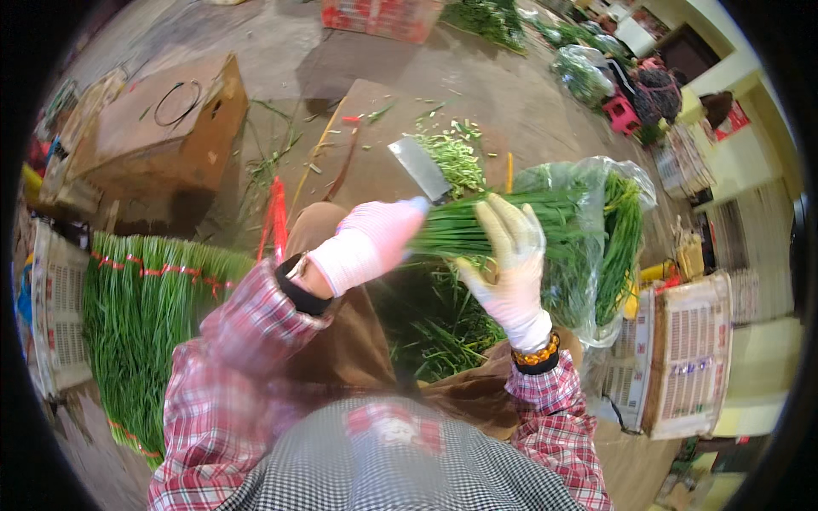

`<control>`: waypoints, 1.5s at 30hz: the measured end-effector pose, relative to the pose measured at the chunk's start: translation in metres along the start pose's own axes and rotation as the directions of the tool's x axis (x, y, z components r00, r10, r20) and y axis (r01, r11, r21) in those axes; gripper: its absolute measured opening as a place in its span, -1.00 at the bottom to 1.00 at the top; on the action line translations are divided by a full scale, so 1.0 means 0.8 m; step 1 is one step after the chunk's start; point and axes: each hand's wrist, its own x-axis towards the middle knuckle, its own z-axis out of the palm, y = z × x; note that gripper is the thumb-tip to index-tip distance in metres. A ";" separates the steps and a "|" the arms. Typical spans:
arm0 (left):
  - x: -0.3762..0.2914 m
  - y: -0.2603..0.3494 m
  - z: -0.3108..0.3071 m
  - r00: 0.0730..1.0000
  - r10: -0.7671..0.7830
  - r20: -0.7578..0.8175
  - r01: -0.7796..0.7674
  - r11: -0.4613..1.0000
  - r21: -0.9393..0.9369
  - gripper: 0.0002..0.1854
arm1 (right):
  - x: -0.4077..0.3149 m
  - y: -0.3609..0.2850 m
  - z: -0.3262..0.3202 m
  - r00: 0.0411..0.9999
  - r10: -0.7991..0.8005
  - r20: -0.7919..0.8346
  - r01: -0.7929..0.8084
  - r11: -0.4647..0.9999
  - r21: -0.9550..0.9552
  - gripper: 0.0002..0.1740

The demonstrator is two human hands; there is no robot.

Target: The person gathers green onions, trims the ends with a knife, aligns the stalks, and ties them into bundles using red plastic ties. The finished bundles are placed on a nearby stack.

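A bunch of garlic chives point(457, 227) lies crosswise in front of me above my lap. My left hand point(377, 236), in a pink and white knit glove and motion-blurred, closes around its left end; its fingertips cannot be made out. Over the bunch's middle curves my right hand point(511, 255) in a pale glove, fingers on top and thumb on the near side. Just beyond lies a cleaver's wide blade point(418, 167) on a board point(370, 128), beside a heap of chopped stem ends point(454, 160). The cleaver's handle is hidden.
Tied garlic chives point(140, 306) are stacked at left by a pale plastic crate point(61, 313). Red plastic strips point(275, 217) hang near my left knee. At right are a clear plastic bag point(591, 255) of greens and another crate point(687, 358). A wooden box point(160, 128) stands far left.
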 end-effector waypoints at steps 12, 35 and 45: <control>-0.041 -0.015 0.000 0.962 0.046 -0.270 0.020 0.971 0.238 -0.32 | 0.002 0.052 -0.042 0.821 0.562 -0.099 -0.553 0.826 0.104 -0.74; 0.011 0.003 0.004 0.939 0.341 -0.046 -0.305 0.886 0.351 -0.89 | 0.025 -0.046 -0.025 0.965 0.136 0.223 -0.105 0.984 -0.143 0.19; 0.016 -0.125 -0.065 0.901 0.081 -0.425 -0.078 0.997 0.024 -0.13 | 0.071 0.050 0.104 0.966 0.228 0.121 -0.236 0.971 0.050 -0.22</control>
